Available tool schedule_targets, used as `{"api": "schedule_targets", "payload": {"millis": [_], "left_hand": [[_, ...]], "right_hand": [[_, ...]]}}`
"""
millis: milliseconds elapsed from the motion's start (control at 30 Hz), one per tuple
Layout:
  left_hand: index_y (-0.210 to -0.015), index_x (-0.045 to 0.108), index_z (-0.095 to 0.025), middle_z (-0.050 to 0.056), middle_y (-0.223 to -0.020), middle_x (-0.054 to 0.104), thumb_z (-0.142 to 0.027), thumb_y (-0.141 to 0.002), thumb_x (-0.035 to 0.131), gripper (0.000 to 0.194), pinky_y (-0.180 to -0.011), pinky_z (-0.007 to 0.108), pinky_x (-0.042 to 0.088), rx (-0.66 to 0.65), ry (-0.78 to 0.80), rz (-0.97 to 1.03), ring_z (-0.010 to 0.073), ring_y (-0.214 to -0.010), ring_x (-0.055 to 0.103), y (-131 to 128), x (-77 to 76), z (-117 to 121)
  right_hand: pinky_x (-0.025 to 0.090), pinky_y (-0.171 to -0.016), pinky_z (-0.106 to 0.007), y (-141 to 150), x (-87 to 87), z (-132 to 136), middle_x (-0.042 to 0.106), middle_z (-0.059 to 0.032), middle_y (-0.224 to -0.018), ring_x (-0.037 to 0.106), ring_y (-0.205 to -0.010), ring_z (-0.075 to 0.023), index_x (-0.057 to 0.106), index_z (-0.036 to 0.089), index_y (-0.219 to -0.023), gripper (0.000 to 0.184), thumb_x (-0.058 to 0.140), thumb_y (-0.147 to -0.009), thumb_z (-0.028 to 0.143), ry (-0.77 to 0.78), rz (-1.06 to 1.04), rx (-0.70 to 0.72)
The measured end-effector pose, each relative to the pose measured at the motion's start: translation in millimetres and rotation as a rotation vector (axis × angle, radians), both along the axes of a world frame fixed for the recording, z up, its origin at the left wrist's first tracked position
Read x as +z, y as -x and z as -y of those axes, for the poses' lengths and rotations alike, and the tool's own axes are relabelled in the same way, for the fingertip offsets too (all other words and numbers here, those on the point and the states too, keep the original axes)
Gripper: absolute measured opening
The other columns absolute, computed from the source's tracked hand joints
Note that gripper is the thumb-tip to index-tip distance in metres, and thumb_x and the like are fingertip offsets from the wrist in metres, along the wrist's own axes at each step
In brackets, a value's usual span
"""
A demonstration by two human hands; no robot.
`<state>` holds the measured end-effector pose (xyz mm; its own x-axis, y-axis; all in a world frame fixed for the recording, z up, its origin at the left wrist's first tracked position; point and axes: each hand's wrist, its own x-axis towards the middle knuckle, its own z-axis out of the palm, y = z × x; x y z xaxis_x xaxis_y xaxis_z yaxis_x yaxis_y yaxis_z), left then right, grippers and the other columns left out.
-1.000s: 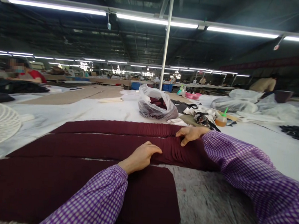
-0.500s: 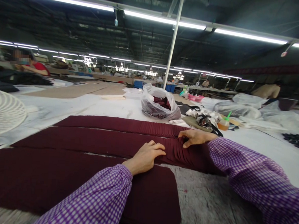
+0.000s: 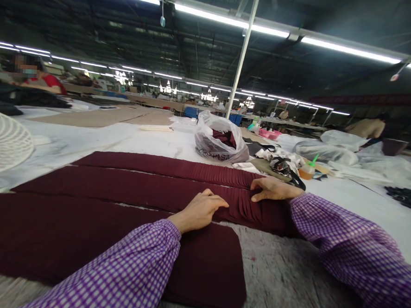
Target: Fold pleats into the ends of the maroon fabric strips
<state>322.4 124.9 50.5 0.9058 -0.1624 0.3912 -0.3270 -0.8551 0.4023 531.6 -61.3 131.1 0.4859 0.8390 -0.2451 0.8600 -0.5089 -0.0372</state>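
Note:
Long maroon fabric pieces [image 3: 95, 182] lie side by side on the table, and the nearest maroon piece [image 3: 64, 233] has a rounded right corner. Close, rippled folds run across the right part of the two farther strips. My left hand [image 3: 202, 210] rests palm down on the middle strip, fingers stretched toward the folds and thumb side hidden. Farther right, my right hand [image 3: 271, 189] has its fingers bent over the edge of the rippled fabric, with the thumb on the near side. Its fingertips are partly hidden in the cloth. Both arms wear purple checked sleeves.
Beyond the strips stands a clear plastic bag [image 3: 220, 141] with maroon cloth inside. An orange bottle with a green nozzle [image 3: 308, 169] is beside cloth scraps [image 3: 281, 165]. A white fan [image 3: 4, 144] is at left. Plastic sheeting [image 3: 334, 148] lies at right. Two people are farther off.
The view has shifted slightly, so the near fabric appears a little higher. My right hand sits marginally farther right on the folds; my left hand stays nearly in place.

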Motion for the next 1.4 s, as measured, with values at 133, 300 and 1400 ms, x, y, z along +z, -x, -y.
{"api": "schedule_targets", "payload": {"millis": [133,300,1400], "left_hand": [[-0.110,0.064,-0.022,-0.005,-0.118,0.063,-0.012,-0.089,0.039,0.035,-0.087,0.030,0.040,-0.003,-0.015,-0.008,0.0174,-0.094,0.046,0,0.8,2],[-0.111,0.064,-0.023,-0.005,-0.119,0.063,-0.015,-0.091,0.037,0.035,-0.087,0.032,0.039,-0.009,-0.036,-0.012,0.0180,-0.094,0.044,2,0.8,3],[-0.124,0.054,-0.024,-0.001,-0.123,0.059,-0.015,-0.091,0.035,0.039,-0.083,0.034,0.037,-0.003,-0.166,-0.003,0.0199,-0.095,0.042,5,3.6,8]], "right_hand": [[0.041,-0.073,-0.031,-4,-3.6,2,0.064,-0.0064,-0.095,0.058,-0.088,-0.0256,0.061,0.017,-0.100,0.051,0.061,-0.067,0.056,-0.042,-0.069,0.011],[0.042,-0.077,-0.030,-9,-7.2,5,0.064,-0.0046,-0.098,0.058,-0.091,-0.0250,0.060,0.019,-0.100,0.050,0.061,-0.068,0.057,-0.090,-0.155,0.031],[0.042,-0.077,-0.031,-9,-6.4,7,0.063,-0.0045,-0.100,0.057,-0.091,-0.0243,0.058,0.019,-0.108,0.054,0.063,-0.067,0.054,-0.109,-0.239,0.080]]}}
